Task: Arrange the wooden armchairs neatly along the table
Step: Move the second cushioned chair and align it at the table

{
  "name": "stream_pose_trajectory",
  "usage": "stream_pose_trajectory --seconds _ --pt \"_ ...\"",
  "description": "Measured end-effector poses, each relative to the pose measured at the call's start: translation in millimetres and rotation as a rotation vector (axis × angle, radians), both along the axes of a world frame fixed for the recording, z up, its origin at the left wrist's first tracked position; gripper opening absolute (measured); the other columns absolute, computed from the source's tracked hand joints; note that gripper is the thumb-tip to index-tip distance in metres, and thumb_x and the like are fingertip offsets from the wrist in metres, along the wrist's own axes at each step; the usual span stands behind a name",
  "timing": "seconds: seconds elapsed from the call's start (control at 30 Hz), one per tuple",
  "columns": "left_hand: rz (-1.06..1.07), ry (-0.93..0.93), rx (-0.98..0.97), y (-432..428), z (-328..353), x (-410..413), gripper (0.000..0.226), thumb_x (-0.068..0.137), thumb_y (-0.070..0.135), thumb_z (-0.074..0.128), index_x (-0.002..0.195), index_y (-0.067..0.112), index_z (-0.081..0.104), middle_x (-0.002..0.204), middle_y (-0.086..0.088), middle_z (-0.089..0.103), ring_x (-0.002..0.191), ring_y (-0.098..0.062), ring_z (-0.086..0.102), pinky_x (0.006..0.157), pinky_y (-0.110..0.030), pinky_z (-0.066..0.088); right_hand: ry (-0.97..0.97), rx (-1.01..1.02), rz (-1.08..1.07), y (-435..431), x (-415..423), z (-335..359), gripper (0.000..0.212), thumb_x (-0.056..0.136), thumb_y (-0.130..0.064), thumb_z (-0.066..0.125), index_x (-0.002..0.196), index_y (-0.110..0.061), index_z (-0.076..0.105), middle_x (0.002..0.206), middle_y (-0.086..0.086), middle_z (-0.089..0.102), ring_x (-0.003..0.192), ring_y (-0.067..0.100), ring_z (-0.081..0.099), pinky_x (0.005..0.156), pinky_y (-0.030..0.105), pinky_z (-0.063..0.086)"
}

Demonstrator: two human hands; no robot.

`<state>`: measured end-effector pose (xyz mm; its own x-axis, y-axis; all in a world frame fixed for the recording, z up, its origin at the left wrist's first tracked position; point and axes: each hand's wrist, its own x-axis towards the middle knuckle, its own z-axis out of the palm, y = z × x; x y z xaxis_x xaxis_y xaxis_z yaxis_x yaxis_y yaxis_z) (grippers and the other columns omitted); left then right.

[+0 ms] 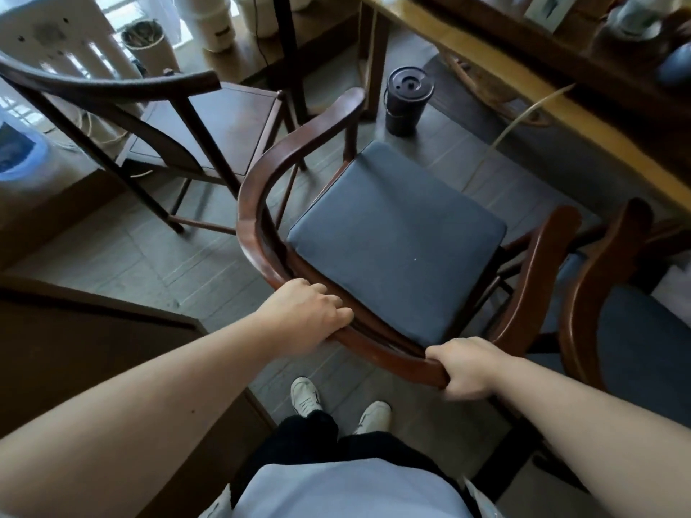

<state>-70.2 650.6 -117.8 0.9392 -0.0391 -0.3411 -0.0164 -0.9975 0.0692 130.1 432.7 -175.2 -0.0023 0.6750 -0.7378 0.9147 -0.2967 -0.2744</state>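
Observation:
A wooden armchair (261,188) with a curved reddish-brown back rail and a blue-grey seat cushion (396,233) stands in front of me, facing the long wooden table (542,102) at the upper right. My left hand (306,312) grips the back rail on its left side. My right hand (467,368) grips the same rail further right. A second armchair (590,293) with a blue cushion stands close on the right, partly cut off. A darker armchair (112,84) with a bare wooden seat stands to the left, turned away.
A dark cylindrical bin (407,99) sits on the floor by the table leg. A cord (516,125) runs down from the table. A dark wooden cabinet (93,330) is at my left. White containers (217,28) stand at the back. My feet (336,401) are just behind the chair.

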Motion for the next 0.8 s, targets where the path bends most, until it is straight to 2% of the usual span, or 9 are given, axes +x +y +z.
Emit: stream_pose_trajectory --seconds 0.07,0.17,0.23,0.33,0.5,0.57,0.67,0.73,0.8 --pt "-0.008 -0.014 -0.011 12.8 0.1 -3.3 0.023 0.086 0.041 0.055 0.102 0.025 0.052 0.098 0.007 0.063 0.093 -0.021 0.057 0.076 -0.041 0.05 0.012 0.034 -0.036 -5.5 0.9 2.4 0.026 0.064 -0.044 0.06 0.086 -0.036 0.047 0.079 -0.01 0.058 0.08 0.02 0.061 0.066 0.03 0.041" --pt "-0.031 0.01 -0.016 40.1 3.2 -12.7 0.038 0.082 0.053 0.053 0.112 0.029 0.052 0.111 0.009 0.062 0.105 -0.018 0.056 0.085 -0.041 0.049 0.0 0.18 -0.133 -14.0 -11.9 8.9 0.035 0.065 -0.045 0.057 0.099 -0.034 0.053 0.097 -0.008 0.064 0.094 0.02 0.061 0.078 0.034 0.046" --pt "-0.072 0.023 -0.035 53.9 3.8 -12.4 0.036 0.083 0.053 0.052 0.11 0.03 0.053 0.105 0.01 0.063 0.1 -0.018 0.058 0.079 -0.039 0.051 -0.001 0.29 -0.242 -17.4 -29.9 13.3 0.047 0.066 -0.042 0.059 0.112 -0.032 0.054 0.108 -0.007 0.062 0.102 0.019 0.058 0.087 0.037 0.046" --pt "-0.18 0.036 -0.068 63.1 3.8 -1.6 0.026 0.085 0.051 0.049 0.097 0.028 0.056 0.085 0.009 0.064 0.081 -0.019 0.062 0.061 -0.034 0.051 0.022 0.457 -0.393 -8.6 -59.9 18.4 0.052 0.069 -0.033 0.065 0.119 -0.029 0.054 0.117 -0.006 0.06 0.108 0.019 0.056 0.091 0.038 0.045" --pt "-0.253 -0.009 -0.105 74.8 1.4 1.8 0.017 0.082 0.041 0.057 0.087 0.025 0.055 0.077 0.006 0.064 0.071 -0.022 0.063 0.051 -0.032 0.05 -0.014 0.635 -0.59 23.5 -101.6 20.4 0.065 0.069 -0.023 0.072 0.131 -0.022 0.054 0.13 -0.002 0.06 0.12 0.019 0.052 0.098 0.037 0.044" --pt "-0.265 0.004 -0.11 73.5 0.0 1.4 0.015 0.084 0.037 0.057 0.086 0.023 0.052 0.075 0.004 0.063 0.069 -0.024 0.063 0.05 -0.033 0.048 -0.063 0.66 -0.624 24.3 -108.3 21.6 0.065 0.065 -0.021 0.079 0.127 -0.019 0.06 0.123 -0.001 0.066 0.112 0.021 0.06 0.092 0.038 0.05" --pt "-0.392 -0.009 -0.072 76.9 -2.2 6.3 0.018 0.077 0.029 0.067 0.08 0.019 0.052 0.065 0.002 0.062 0.058 -0.026 0.062 0.042 -0.028 0.035 -0.115 0.747 -0.648 22.8 -110.3 21.8 0.047 0.059 -0.019 0.085 0.105 -0.019 0.072 0.101 -0.003 0.075 0.087 0.024 0.07 0.075 0.037 0.057" --pt "-0.45 -0.024 -0.065 80.8 -3.4 8.7 0.026 0.068 0.028 0.076 0.074 0.019 0.053 0.058 0.003 0.059 0.049 -0.024 0.059 0.04 -0.024 0.03 -0.125 0.801 -0.657 22.0 -112.4 22.4 0.033 0.066 -0.024 0.075 0.099 -0.02 0.073 0.096 -0.006 0.075 0.083 0.021 0.071 0.071 0.036 0.057" --pt "-0.491 -0.039 -0.06 85.4 -5.9 9.3 0.029 0.065 0.028 0.078 0.073 0.018 0.052 0.055 0.002 0.058 0.046 -0.024 0.058 0.037 -0.024 0.034 -0.144 0.82 -0.658 25.0 -112.9 24.0 0.032 0.068 -0.029 0.064 0.097 -0.02 0.074 0.096 -0.006 0.075 0.083 0.019 0.071 0.071 0.035 0.057"
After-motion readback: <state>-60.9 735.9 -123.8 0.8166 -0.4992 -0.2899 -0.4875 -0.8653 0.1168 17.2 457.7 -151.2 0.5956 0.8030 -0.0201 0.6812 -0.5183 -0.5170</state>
